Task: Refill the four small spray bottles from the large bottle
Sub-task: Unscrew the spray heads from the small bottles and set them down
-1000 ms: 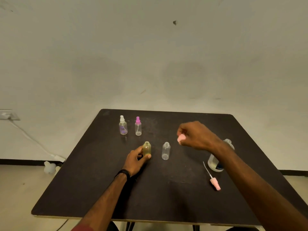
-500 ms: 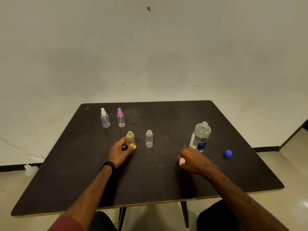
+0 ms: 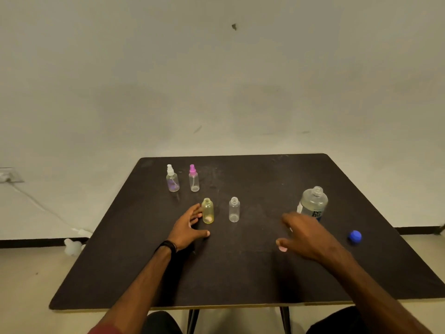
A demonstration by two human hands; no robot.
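**A:** Far left of the table (image 3: 240, 280)?

**B:** Two small spray bottles, tops on, upright, side by side near the far edge: one with a white top (image 3: 172, 178), one with a pink top (image 3: 193, 178). Probably parked out of the way until their turn.

**A:** Next?

**B:** Left hand (image 3: 187, 229), fingers spread and loose, gripping nothing, fingertips just beside the yellow bottle (image 3: 207, 210). That one is uncapped and upright, and the hand looks placed to steady it. Beside it is a clear bottle (image 3: 234, 209), also uncapped, mouth up for pouring.

**A:** Right side?

**B:** Right hand (image 3: 304, 235), fingers extended and apart, empty as far as I can see. It hovers low in front of the large bottle (image 3: 313, 204), which is open and upright. I judge it placed to take that bottle. The blue cap (image 3: 354, 236) lies apart, further right.
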